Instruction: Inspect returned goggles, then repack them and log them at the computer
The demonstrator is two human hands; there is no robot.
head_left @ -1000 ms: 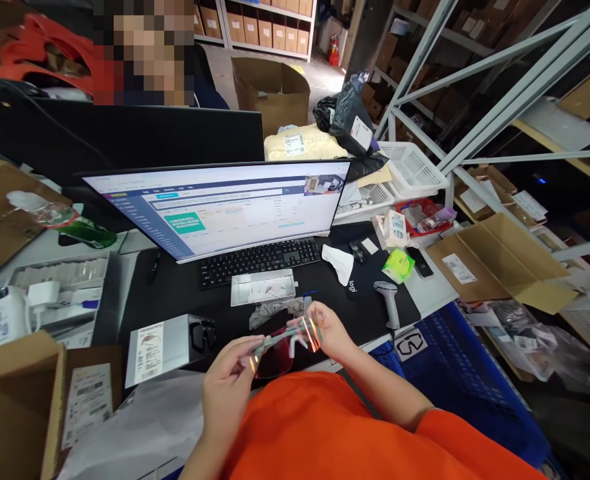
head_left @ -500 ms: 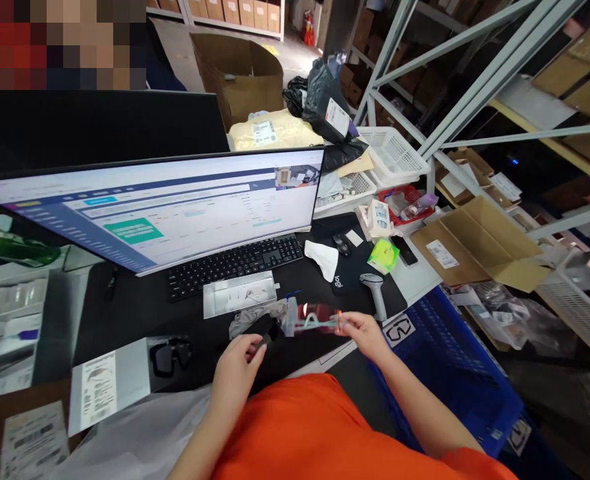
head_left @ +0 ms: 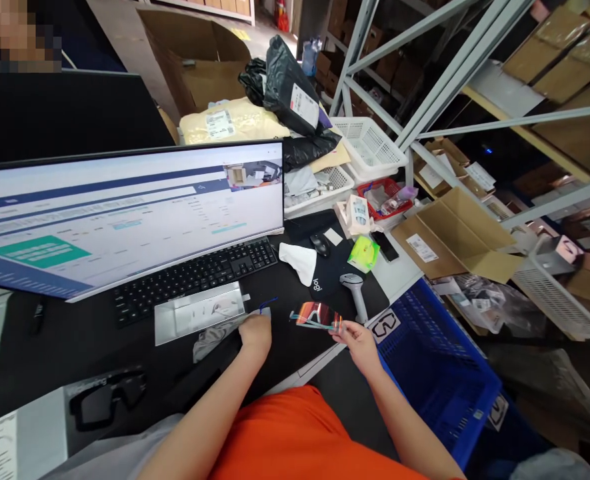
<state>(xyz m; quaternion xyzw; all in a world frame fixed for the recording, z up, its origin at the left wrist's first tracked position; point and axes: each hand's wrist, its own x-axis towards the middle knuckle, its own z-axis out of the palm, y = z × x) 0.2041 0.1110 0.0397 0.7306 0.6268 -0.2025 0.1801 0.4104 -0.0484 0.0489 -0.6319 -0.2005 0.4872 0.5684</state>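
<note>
My right hand [head_left: 357, 343] pinches one end of a pair of sunglasses [head_left: 319, 315] with a red-orange mirrored lens and pale blue frame, above the black desk mat. My left hand [head_left: 256, 337] is closed on the end of a crumpled grey drawstring pouch [head_left: 212, 339]; its fingertips are mostly hidden. A blue cord [head_left: 269, 303] sticks out beyond that hand. Behind the pouch lies a silvery open box [head_left: 199, 312]. At the lower left, dark sunglasses [head_left: 107, 398] rest beside a silver-grey box panel [head_left: 39, 427] with a label.
Beyond the hands are a keyboard [head_left: 195, 277], a monitor [head_left: 175, 213], a white cloth [head_left: 299, 262], a mouse [head_left: 319, 245] and a barcode scanner [head_left: 355, 297]. A blue crate [head_left: 425, 380] stands at my right, with an open carton [head_left: 455, 233] past it. Part of a person is blurred at upper left.
My left hand has moved from a black object onto the grey pouch. The sunglasses have come away from the pouch's end in my right hand. The camera view has turned right.
</note>
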